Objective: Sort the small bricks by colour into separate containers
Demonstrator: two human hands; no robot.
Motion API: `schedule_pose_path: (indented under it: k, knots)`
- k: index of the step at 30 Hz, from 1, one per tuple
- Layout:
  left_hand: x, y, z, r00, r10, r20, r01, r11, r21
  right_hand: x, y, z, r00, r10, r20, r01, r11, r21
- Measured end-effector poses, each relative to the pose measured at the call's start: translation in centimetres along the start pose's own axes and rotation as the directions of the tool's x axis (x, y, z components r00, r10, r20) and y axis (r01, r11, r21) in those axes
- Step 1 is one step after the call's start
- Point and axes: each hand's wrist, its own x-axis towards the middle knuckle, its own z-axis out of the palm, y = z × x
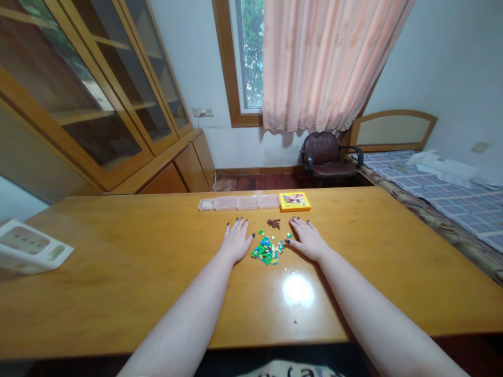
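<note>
My left hand (236, 242) lies flat on the wooden table, fingers spread, with nothing in it. On the other side my right hand (307, 238) also rests palm down with its fingers apart. Between them is a loose heap of small green, blue, yellow and white building bricks (267, 251). My right thumb is close to the heap's right edge; whether it touches a brick I cannot tell. A separate small pile of brown bricks (274, 224) sits just beyond the heap, between my fingertips.
Behind the bricks stands a row of clear plastic trays (247, 203), with a yellow box (294, 201) at its right end. A white container (31, 247) is at the table's left. Past the far edge are a brown chair (324, 154) and a bed (444, 183).
</note>
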Motion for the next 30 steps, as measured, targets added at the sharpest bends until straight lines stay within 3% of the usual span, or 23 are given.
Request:
schedule_pose_path:
  k: [4, 7, 10, 17, 21, 24, 30]
  knots:
    - [0.2, 0.9, -1.3, 0.966, 0.256, -0.048, -0.26, 0.944, -0.202, -0.1, -0.2, -1.0, 0.992, 0.04, -0.121, -0.01, 0.971, 0.239]
    - [0.0, 1.5, -2.2, 0.936, 0.343, -0.078, -0.35, 0.894, -0.28, -0.1, -1.5, -2.2, 0.995, 0.104, 0.0, -0.097, 0.928, 0.36]
    - [-0.3, 1.7, -2.7, 0.936, 0.352, -0.022, -0.339, 0.883, -0.323, 0.1, -3.0, -3.2, 0.981, -0.04, 0.191, -0.06, 0.87, 0.489]
    - [-0.5, 1.8, -2.4, 0.924, 0.379, 0.038, -0.346, 0.876, -0.336, 0.7, -2.9, -1.9, 0.956, -0.067, 0.286, -0.089, 0.861, 0.501]
    - [-0.3, 1.8, -2.2, 0.936, 0.35, 0.041, -0.319, 0.89, -0.327, 0.7, -2.2, -1.5, 0.953, -0.086, 0.292, -0.074, 0.866, 0.495]
    - [-0.2, 1.8, -2.0, 0.94, 0.339, 0.048, -0.306, 0.894, -0.326, 0.7, -2.0, -1.8, 0.952, -0.149, 0.269, 0.011, 0.891, 0.455]
    - [-0.2, 2.0, -2.0, 0.903, 0.421, 0.087, -0.371, 0.866, -0.335, 0.9, -2.0, -1.9, 0.942, -0.189, 0.277, 0.069, 0.918, 0.392]
